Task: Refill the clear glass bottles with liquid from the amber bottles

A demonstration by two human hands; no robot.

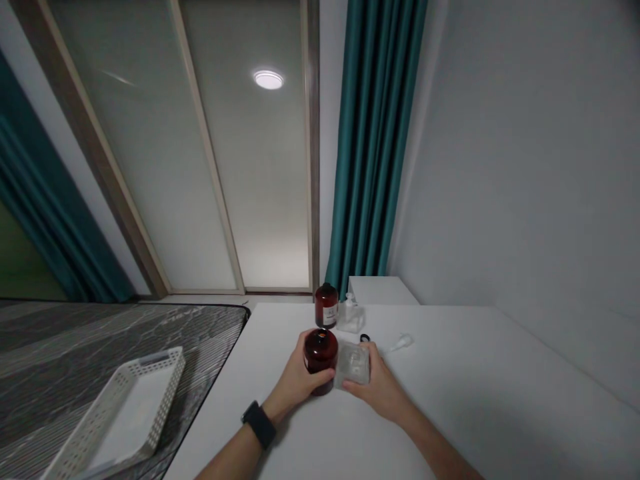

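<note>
My left hand (301, 373), with a dark watch on its wrist, is wrapped round an amber bottle (321, 352) whose top is uncapped. Beside it, my right hand (376, 387) grips a clear square bottle (353, 363) with its top towards me; the two bottles are side by side, close together. Just past my right fingers lies a small black ring-shaped piece (365, 338), probably a cap. A clear-white pump head (402, 343) rests on the table to the right. Behind stand a second amber bottle (327, 307) with a white label and a clear pump bottle (351, 315).
The white table (450, 400) runs to the wall on the right. At its far edge is a white box-like surface (383, 291). A white perforated basket (165, 393) sits on the grey patterned surface (210, 327) at left. Teal curtains (375, 147) hang behind.
</note>
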